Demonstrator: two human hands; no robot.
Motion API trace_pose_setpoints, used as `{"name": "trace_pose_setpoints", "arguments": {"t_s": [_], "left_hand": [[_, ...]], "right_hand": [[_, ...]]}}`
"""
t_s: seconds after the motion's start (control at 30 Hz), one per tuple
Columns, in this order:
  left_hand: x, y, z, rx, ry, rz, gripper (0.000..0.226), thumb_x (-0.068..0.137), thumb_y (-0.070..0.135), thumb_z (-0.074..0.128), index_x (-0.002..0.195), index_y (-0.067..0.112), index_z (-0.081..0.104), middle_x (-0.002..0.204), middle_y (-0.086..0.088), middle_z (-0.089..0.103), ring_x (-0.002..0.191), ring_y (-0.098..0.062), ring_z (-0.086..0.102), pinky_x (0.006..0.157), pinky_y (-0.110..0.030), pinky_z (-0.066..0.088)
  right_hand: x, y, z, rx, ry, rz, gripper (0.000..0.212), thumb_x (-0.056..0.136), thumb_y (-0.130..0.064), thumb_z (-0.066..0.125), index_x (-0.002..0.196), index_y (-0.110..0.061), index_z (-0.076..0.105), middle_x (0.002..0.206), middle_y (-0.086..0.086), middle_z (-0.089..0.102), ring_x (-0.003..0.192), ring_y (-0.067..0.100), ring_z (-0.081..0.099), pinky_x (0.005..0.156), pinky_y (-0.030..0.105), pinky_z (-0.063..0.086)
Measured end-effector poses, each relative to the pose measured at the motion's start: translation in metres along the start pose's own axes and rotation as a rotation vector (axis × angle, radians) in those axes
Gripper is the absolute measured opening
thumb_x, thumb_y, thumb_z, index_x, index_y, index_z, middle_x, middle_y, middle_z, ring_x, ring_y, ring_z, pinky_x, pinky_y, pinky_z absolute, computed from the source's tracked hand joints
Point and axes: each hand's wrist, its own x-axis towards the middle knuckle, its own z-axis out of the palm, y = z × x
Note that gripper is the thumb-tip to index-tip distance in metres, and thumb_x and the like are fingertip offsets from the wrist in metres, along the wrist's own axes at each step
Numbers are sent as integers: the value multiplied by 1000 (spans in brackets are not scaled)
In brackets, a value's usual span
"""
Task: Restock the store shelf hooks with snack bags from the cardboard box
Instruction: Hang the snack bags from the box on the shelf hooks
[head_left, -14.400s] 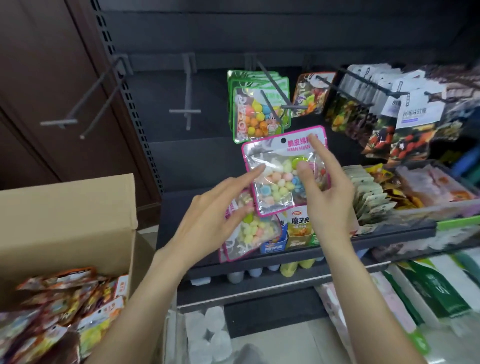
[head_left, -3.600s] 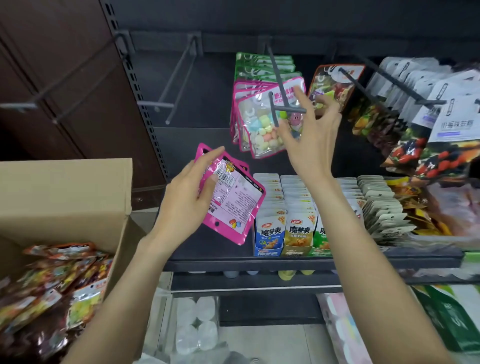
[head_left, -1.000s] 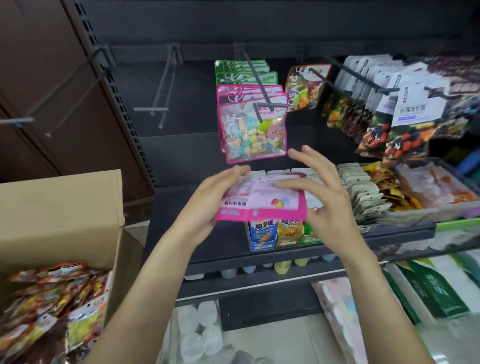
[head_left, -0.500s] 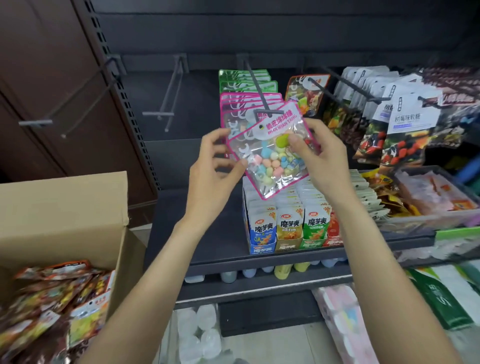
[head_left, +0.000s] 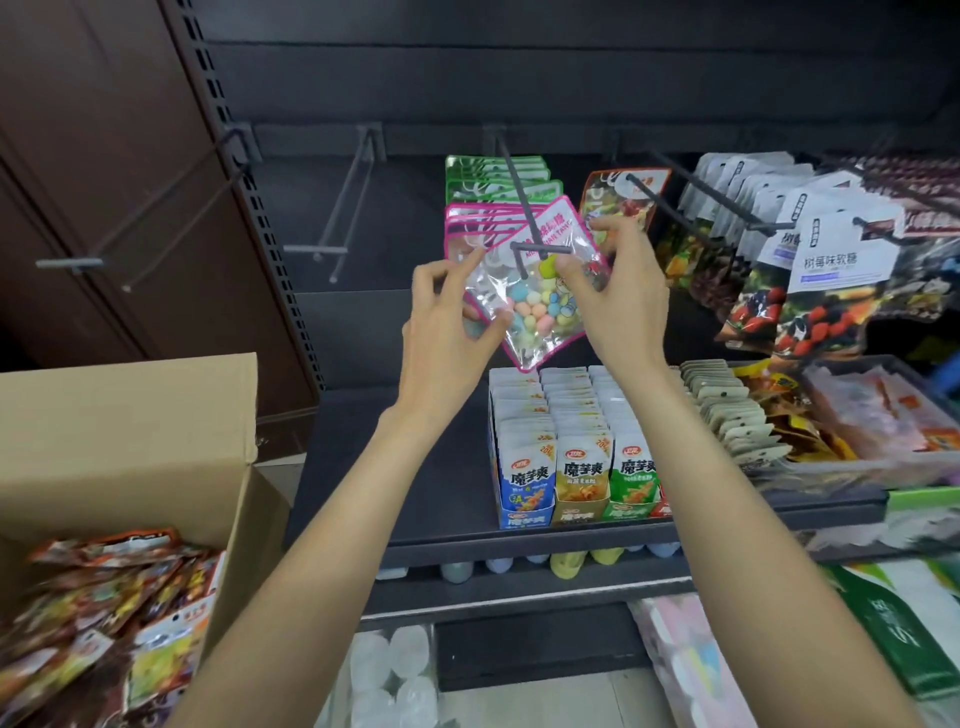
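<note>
Both forearms reach up and forward from the bottom of the view toward the hooks. The left hand (head_left: 447, 322) is raised with its wrist bent back, thumb and fingers curled round the left edge of a pink bag (head_left: 535, 291). The right hand (head_left: 618, 301) pinches the bag's right side, thumb on the clear front, index finger up by the top right corner.

The bag sits between the two hands, tilted with its top leaning right, pressed against the tip of the centre hook (head_left: 524, 228). The hook's crossbar lies across the bag's upper part; whether the hole is already on the prong is hard to tell. Behind it hang more pink bags (head_left: 467, 223) and green bags (head_left: 488, 179) on the same hook.

The box (head_left: 130, 431) stands at the lower left, cut off by the frame, with blurred snack bags (head_left: 104, 597) inside. Below the hands, upright packets (head_left: 576, 467) fill the shelf's (head_left: 519, 540) front edge.
</note>
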Motion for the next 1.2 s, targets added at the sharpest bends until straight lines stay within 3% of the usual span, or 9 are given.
{"name": "trace_pose_setpoints", "arguments": {"t_s": [0.1, 0.4, 0.57, 0.7, 0.83, 0.93, 1.03, 1.13, 1.2], "left_hand": [[5, 0, 3, 65, 23, 1, 58, 86, 27, 70, 139, 21, 47, 125, -4, 40, 73, -3, 55, 74, -27, 52], [-10, 0, 1, 72, 63, 0, 66, 83, 20, 71, 142, 26, 42, 134, -3, 34, 83, -10, 57, 69, -29, 56], [-17, 1, 0, 39, 79, -17, 65, 85, 24, 72, 142, 27, 41, 136, -2, 33, 95, -12, 58, 71, -36, 59], [-20, 4, -3, 20, 84, -28, 64, 85, 23, 71, 142, 26, 42, 133, 1, 36, 95, -8, 58, 68, -31, 58], [-29, 10, -10, 11, 97, -35, 56, 87, 19, 67, 139, 22, 45, 128, 5, 39, 91, -6, 59, 64, -22, 56], [-46, 12, -23, -14, 131, -39, 45, 90, 17, 63, 133, 21, 51, 116, 11, 50, 91, -7, 59, 68, -22, 54], [-78, 5, -52, 48, 144, 22, 30, 92, 16, 60, 122, 17, 61, 97, 11, 63, 92, -6, 57, 81, -19, 47], [-123, -22, -100, 225, 171, 108, 20, 94, 17, 55, 106, 10, 70, 87, 2, 68, 85, -13, 59, 81, -22, 44], [-157, -48, -143, 304, 179, 65, 23, 95, 20, 52, 98, 10, 72, 87, 1, 70, 82, -14, 60, 77, -26, 45]], "right_hand": [[3, 6, 11, 16, -6, 63, 49, 90, -41, 62, 128, -14, 46, 122, 5, 50, 105, 19, 53, 80, 29, 41], [-27, 18, 10, 196, -16, 60, 63, 91, -40, 64, 143, -18, 37, 135, 7, 42, 123, 20, 46, 100, 36, 43], [-34, 17, 11, 179, -29, -35, 64, 92, -34, 65, 145, -14, 37, 140, 8, 40, 130, 16, 39, 102, 16, 31], [-36, 14, 12, 170, -26, -91, 62, 92, -27, 64, 145, -11, 36, 139, 11, 40, 129, 14, 37, 98, 0, 22], [-49, 6, 3, 154, 76, -143, 53, 93, -20, 63, 140, -5, 43, 138, 15, 43, 126, 13, 37, 102, 7, 23], [-71, -7, -6, 247, 82, -163, 35, 94, -15, 59, 128, -6, 54, 128, 7, 53, 120, 17, 47, 100, 22, 37], [-104, -21, -2, 322, -126, -195, 19, 95, -18, 55, 111, -11, 64, 105, -6, 64, 99, 8, 59, 85, 20, 46], [-135, -36, 21, 316, -566, -194, 14, 95, -22, 58, 107, -22, 66, 94, -14, 67, 84, -8, 59, 72, 12, 47], [-154, -52, 45, 261, -786, -261, 15, 94, -25, 59, 107, -28, 66, 95, -17, 67, 85, -5, 61, 74, 25, 53]]}}
